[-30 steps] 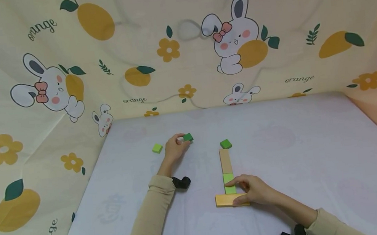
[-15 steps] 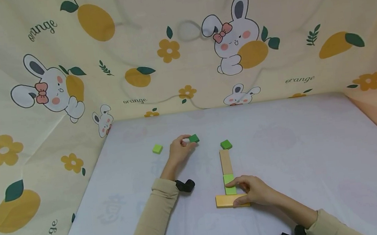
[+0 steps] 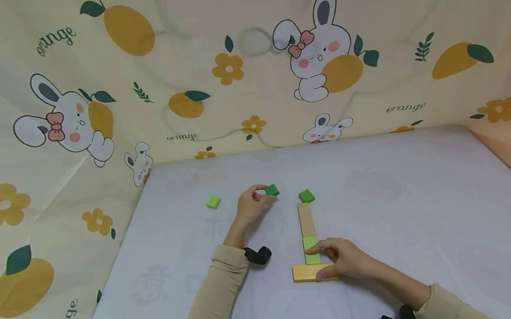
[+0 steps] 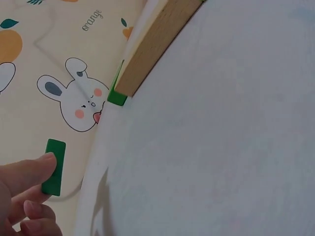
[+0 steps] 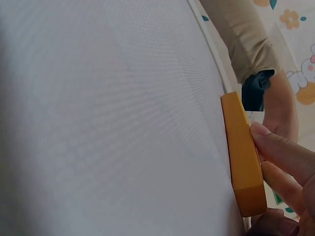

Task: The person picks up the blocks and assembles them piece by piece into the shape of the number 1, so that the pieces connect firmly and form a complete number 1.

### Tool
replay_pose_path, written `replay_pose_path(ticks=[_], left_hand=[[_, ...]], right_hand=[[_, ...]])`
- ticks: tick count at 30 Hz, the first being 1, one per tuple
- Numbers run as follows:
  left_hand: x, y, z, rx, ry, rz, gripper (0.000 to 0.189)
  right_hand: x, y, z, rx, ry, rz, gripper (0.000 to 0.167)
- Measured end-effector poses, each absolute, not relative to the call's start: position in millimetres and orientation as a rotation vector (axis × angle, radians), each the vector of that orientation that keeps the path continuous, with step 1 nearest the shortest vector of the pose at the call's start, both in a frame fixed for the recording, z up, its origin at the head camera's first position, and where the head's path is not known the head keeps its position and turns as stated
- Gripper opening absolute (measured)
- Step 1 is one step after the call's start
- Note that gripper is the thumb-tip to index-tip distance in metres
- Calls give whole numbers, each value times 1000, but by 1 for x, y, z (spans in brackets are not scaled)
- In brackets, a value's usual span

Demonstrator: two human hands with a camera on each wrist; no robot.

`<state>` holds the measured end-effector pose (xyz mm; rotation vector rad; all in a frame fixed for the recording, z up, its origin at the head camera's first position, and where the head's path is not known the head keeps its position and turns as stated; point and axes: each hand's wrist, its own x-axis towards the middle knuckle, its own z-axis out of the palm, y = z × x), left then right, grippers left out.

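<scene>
My left hand (image 3: pixel 250 207) pinches a small dark green block (image 3: pixel 272 190) between thumb and fingertips. In the left wrist view this green block (image 4: pixel 57 169) shows as a thin slab. To its right, another dark green block (image 3: pixel 306 195) lies at the far end of a plain wooden block (image 3: pixel 306 219). A light green block (image 3: pixel 310 242) continues that row toward me, ending at a yellow-orange block (image 3: pixel 303 273) laid crosswise. My right hand (image 3: pixel 352 259) grips the yellow-orange block with its thumb, while a finger reaches onto the light green block. The thumb lies along the block (image 5: pixel 242 152) in the right wrist view.
A loose light green block (image 3: pixel 213 202) lies left of my left hand. The white table (image 3: pixel 428 203) extends right of the row. A patterned curtain (image 3: pixel 240 99) hangs behind and along the left side. Black devices (image 3: pixel 258 256) are strapped to both wrists.
My left hand has moved right and slightly toward me with the dark green block, closer to the row. The right hand and the laid blocks have stayed in place.
</scene>
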<state>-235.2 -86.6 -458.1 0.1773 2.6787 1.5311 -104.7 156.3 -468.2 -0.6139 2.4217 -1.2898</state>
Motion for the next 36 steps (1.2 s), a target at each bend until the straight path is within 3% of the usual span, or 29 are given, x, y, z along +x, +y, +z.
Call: replay_pose_path(ticks=[11, 18, 36], left_hand=[[-232, -76, -458, 229, 2649, 1510, 39], [-243, -75, -479, 401, 2629, 1570, 46], [-234, -46, -470, 332, 2657, 1391, 39]], right_hand=[[-105, 155, -464, -612, 2424, -1288, 50], [-106, 155, -465, -625, 2427, -1282, 50], [-105, 155, -469, -655, 2452, -1277, 49]])
